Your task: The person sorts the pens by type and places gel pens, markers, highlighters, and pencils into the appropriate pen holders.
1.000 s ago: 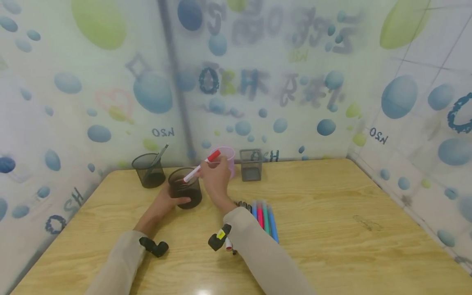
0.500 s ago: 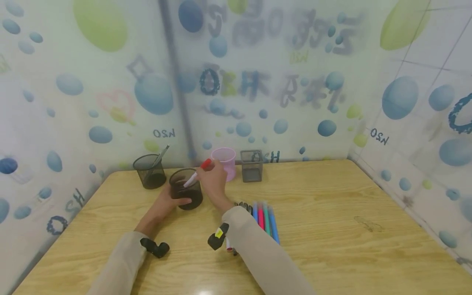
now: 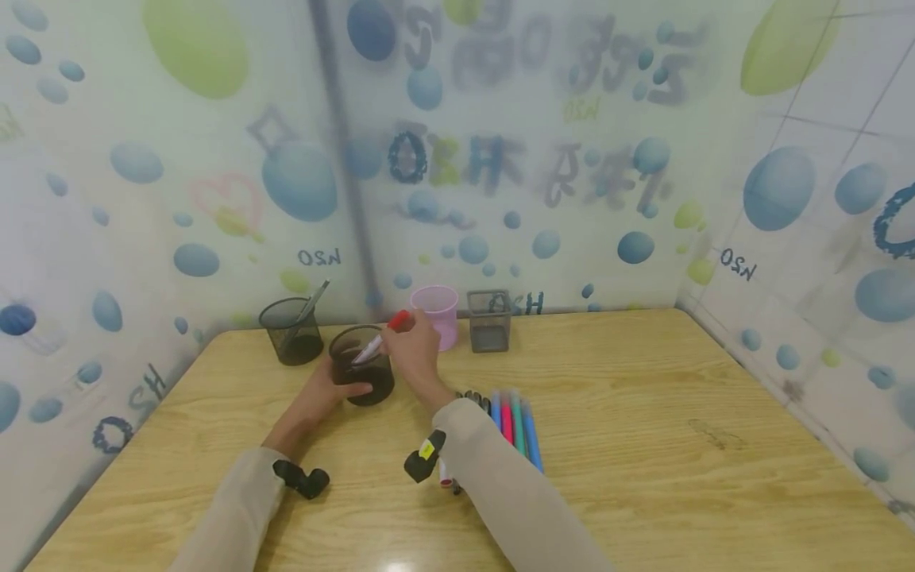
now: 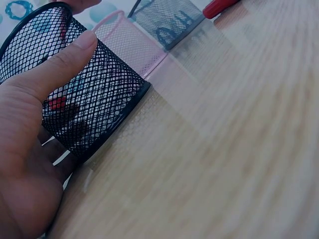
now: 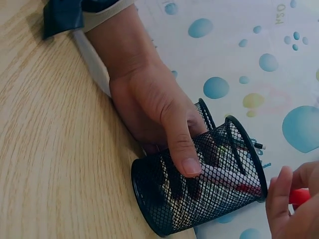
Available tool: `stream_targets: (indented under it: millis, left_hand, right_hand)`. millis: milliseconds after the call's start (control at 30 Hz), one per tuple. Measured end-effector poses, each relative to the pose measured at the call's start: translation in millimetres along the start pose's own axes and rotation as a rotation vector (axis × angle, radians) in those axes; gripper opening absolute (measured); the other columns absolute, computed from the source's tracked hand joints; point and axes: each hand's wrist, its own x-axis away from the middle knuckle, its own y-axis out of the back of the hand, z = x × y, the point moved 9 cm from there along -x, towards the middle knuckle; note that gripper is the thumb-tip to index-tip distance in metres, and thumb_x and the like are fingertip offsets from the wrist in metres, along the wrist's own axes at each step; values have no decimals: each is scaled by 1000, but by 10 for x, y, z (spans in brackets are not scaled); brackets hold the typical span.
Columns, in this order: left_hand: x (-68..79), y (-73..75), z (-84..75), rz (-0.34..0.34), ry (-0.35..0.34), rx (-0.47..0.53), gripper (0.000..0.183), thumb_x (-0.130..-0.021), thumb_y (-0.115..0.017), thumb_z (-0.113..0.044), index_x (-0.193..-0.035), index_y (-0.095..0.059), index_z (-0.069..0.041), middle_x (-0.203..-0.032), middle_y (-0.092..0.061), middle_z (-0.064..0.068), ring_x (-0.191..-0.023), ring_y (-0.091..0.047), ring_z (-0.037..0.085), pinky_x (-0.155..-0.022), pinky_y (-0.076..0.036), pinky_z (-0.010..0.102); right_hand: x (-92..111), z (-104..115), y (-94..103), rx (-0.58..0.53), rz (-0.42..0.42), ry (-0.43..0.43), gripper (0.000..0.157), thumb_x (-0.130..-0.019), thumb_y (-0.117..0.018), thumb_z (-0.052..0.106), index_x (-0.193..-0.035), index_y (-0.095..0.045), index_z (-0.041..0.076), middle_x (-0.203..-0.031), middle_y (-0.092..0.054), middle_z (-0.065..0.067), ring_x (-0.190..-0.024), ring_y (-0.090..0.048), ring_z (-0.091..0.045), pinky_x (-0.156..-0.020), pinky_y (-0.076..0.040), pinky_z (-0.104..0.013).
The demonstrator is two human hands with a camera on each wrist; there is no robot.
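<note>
A round black mesh pen cup (image 3: 373, 388) stands on the table, and my left hand (image 3: 322, 391) grips its side, thumb across the front. In the left wrist view the cup's mesh wall (image 4: 99, 89) shows close up under the thumb. My right hand (image 3: 416, 348) pinches a white marker (image 3: 368, 350) near its red cap (image 3: 399, 320), over the cup's rim. The marker is tilted, its lower end down inside the cup. Through the mesh in the right wrist view, a white and red length (image 5: 224, 177) shows inside; part of the red cap (image 5: 299, 196) appears between my right fingers.
Behind stand a second black mesh cup (image 3: 296, 349) with a pen (image 3: 314, 297) leaning in it, a pink mesh cup (image 3: 445, 327) and a square grey mesh holder (image 3: 489, 338). Several coloured markers (image 3: 518, 425) lie beside my right forearm, which partly covers them. A patterned wall rises at the back.
My right hand has moved down and slightly left, lowering the marker's end into the black cup. My left hand keeps its hold on the cup.
</note>
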Motion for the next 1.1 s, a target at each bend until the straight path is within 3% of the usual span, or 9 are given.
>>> stream_targets:
  millis: [233,433,700,867,1100]
  left_hand:
    - [5,5,-1,0,-12,-14,84,-76,-78,1,-144,-30,3,-140,-42,25,-126,-42,31,-98,-32,14]
    - [1,0,-18,2,-16,-3,83,-76,-78,1,-144,-30,2,-133,-50,22,-119,-50,22,-99,-36,20]
    - [-1,2,-2,3,-14,4,82,-76,-78,0,-143,-30,4,-132,-51,24,-117,-51,20,-97,-39,20]
    - [3,10,-16,0,-27,-2,82,-76,-78,0,-143,-30,4,-133,-50,25,-121,-49,30,-102,-36,25]
    - [9,1,-44,7,-8,-8,83,-77,-78,0,-144,-29,4,-134,-48,26,-123,-45,37,-106,-33,40]
  right_hand:
    - [-5,-25,-12,-1,13,-26,15,-77,-68,0,-89,-60,6,-75,-63,-3,-57,-66,-21,-52,-54,-24]
    - [0,14,-18,33,32,-17,18,-77,-69,3,-93,-61,5,-80,-64,-2,-53,-61,-11,-52,-53,-24]
    - [4,103,-70,62,93,88,19,-77,-69,-2,-94,-61,2,-75,-65,-6,-50,-60,-11,-49,-53,-22]
    - [-12,102,-107,92,119,107,14,-79,-71,-2,-92,-67,0,-76,-66,-7,-52,-61,-8,-49,-53,-21]
    - [-45,46,-118,114,135,64,12,-85,-71,8,-94,-68,1,-72,-64,-4,-62,-67,-29,-49,-52,-22]
